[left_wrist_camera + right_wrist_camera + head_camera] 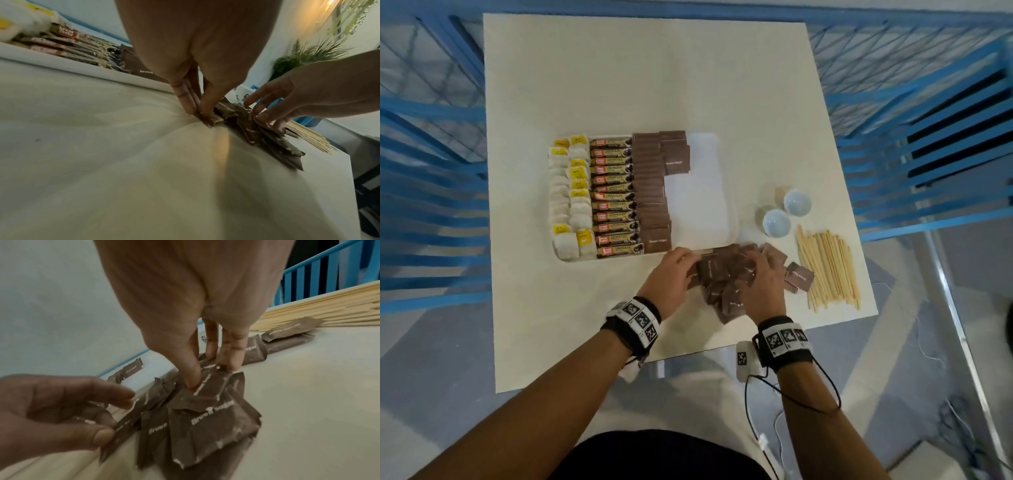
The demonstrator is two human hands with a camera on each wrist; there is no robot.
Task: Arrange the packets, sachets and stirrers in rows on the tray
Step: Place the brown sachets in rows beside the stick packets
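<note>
Below, both hands' [671, 277] grip pinching flat, crinkled brown paper sachets [722, 287].

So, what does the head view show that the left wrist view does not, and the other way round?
Only the head view shows the whole white tray with its bare right part, the tea bags in rows at its left, and two small white bowls on the table.

Only the left wrist view shows a green plant in the background, and the left hand's fingertips pinching the edge of a sachet.

Both show the loose brown sugar sachets, the left hand, the right hand and the wooden stirrers beside the pile.
</note>
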